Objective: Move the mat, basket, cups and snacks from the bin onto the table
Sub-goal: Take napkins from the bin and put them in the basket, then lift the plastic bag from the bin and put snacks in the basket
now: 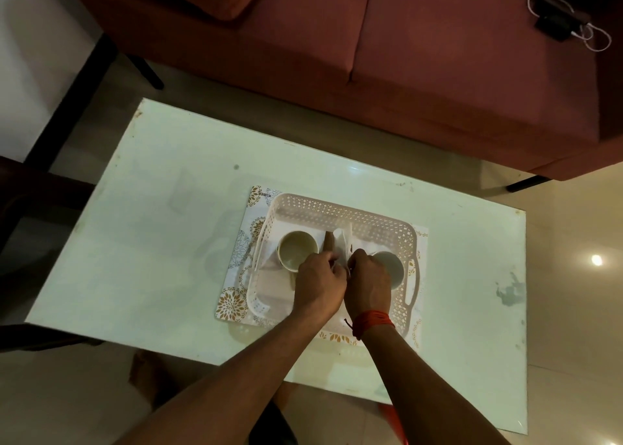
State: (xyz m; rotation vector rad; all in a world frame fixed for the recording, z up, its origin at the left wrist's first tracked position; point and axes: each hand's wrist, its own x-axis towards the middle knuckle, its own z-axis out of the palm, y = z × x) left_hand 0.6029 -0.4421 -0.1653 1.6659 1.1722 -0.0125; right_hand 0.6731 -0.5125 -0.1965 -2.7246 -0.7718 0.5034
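A white perforated basket (381, 223) sits on a floral mat (236, 296) in the middle of the glass table (141, 242). Inside the basket a cream cup (296, 250) stands at the left and a second cup (392, 264) at the right, partly hidden by my right hand. Between the cups stands a white snack packet (338, 242). My left hand (320, 282) and my right hand (369, 281) are side by side over the basket's middle, fingers closed on the packet's lower part. A flat pale packet (273, 282) lies on the basket floor.
A maroon sofa (404, 56) runs along the table's far side, with a black charger and white cable (563, 19) on its right seat. A dark chair (33, 195) stands left of the table. Something red (394, 417) shows under the table's near edge.
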